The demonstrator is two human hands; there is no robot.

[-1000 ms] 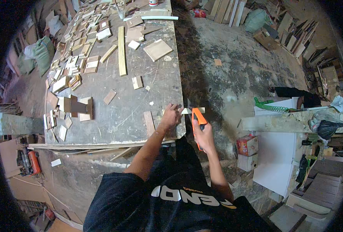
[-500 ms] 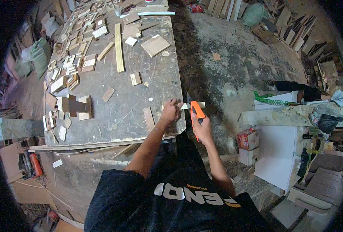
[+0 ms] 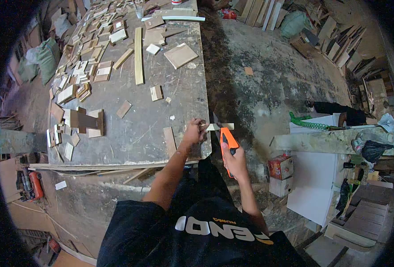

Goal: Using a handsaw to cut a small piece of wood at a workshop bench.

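Note:
At the right edge of the workbench (image 3: 152, 115), my left hand (image 3: 194, 132) is closed on one end of a small pale wood strip (image 3: 227, 126), whose other end juts out past the edge. My right hand (image 3: 235, 159) grips the orange and black handle of a handsaw (image 3: 231, 139). The saw's blade lies across the strip just beyond the bench edge; much of it is hard to make out against the dark floor. A flat brown wood piece (image 3: 169, 141) lies beside my left forearm.
Many wood offcuts (image 3: 79, 69) cover the bench's left side, with a long yellowish strip (image 3: 138, 55) and a square board (image 3: 181, 55) farther up. To the right stand a red and white box (image 3: 280, 167), a white panel (image 3: 311, 187) and a green coiled hose (image 3: 310, 124). Boards (image 3: 261, 12) lean at the back.
My right hand and the saw have drawn back toward me, showing more blade above the strip. My left hand stays on the strip. The whole view has shifted slightly.

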